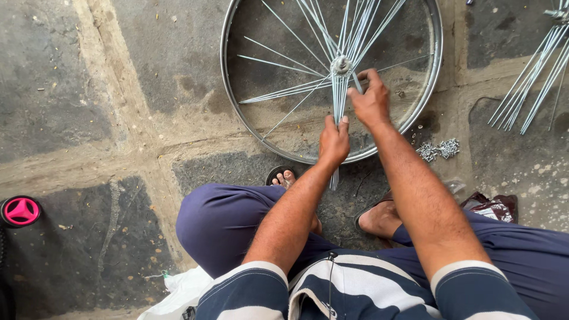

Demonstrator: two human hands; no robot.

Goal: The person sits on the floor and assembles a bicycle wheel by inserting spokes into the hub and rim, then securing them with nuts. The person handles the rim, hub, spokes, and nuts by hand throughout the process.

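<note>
A metal bicycle rim (237,112) lies flat on the stone floor in front of me. A small hub (341,64) sits at its middle with thin silver spokes (284,65) fanning out from it. My left hand (334,142) grips a bundle of spokes (338,98) hanging down from the hub toward me. My right hand (370,99) pinches a spoke just right of the hub. Both hands are above the near part of the rim.
A heap of small metal nipples (438,148) lies right of the rim. More loose spokes (533,77) lie at the top right. A pink and black wheel (21,211) is at the left edge. A white bag (181,290) lies near my knee, a dark pouch (492,207) to the right.
</note>
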